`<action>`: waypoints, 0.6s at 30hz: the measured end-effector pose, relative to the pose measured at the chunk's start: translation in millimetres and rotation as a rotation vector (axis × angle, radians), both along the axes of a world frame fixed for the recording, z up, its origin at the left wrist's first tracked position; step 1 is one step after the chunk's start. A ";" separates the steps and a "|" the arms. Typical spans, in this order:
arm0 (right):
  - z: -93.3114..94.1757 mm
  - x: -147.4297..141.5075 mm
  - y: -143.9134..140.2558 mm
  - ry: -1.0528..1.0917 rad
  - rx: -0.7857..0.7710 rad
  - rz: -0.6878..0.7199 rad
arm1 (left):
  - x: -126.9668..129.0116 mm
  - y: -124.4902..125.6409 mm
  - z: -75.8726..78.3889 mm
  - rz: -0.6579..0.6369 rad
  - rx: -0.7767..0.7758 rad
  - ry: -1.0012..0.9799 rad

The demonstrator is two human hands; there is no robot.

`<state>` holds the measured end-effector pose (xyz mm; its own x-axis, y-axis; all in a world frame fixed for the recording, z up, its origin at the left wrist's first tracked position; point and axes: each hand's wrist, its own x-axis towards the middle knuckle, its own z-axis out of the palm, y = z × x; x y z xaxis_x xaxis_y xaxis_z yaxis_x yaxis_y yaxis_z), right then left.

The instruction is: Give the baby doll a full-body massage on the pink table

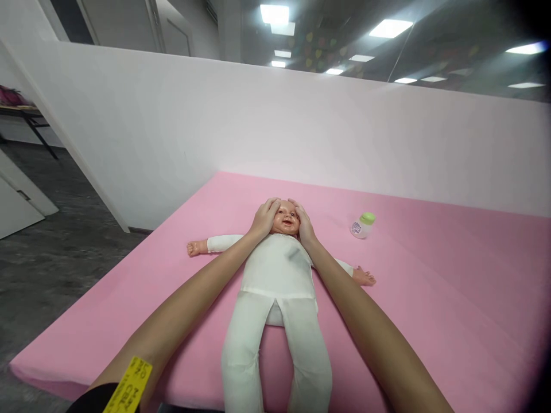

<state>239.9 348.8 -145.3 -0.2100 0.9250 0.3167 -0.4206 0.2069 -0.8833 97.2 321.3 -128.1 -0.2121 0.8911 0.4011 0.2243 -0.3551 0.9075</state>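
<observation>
A baby doll [278, 267] in a white cloth suit lies on its back on a pink padded surface [181, 321], arms spread to both sides. My left hand [266, 218] rests against the left side of the doll's head [286, 222], its fingers stretched up to the forehead. On the other side my right hand [305, 223] lies along the head in the same way. Neither hand's fingers wrap round anything; the palms touch the doll and are hidden from view. The doll's feet are outside the picture.
A small clear bottle with a green cap [362, 225] stands to the right of the doll. Behind the pink surface rises a white partition [301, 132] with glass above it. Grey floor [86, 201] and a table [30, 115] appear at the left.
</observation>
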 end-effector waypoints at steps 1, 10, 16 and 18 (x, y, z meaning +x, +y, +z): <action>0.5 0.0 -0.8 0.004 -0.001 0.001 | 0.0 -0.4 0.3 -0.005 0.001 -0.002; 2.8 0.7 -5.2 -0.014 -0.010 0.024 | 0.3 -3.4 3.4 -0.003 -0.001 0.018; -0.8 -0.1 -0.2 0.010 0.001 0.010 | -0.4 2.0 -0.6 0.018 -0.004 0.019; -1.5 -0.5 0.7 0.003 0.000 0.001 | -1.0 3.8 -2.4 0.023 0.001 0.011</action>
<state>239.4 349.5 -146.8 -0.2103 0.9247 0.3175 -0.4232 0.2066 -0.8822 96.2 325.2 -130.6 -0.2285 0.8854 0.4048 0.2425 -0.3510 0.9045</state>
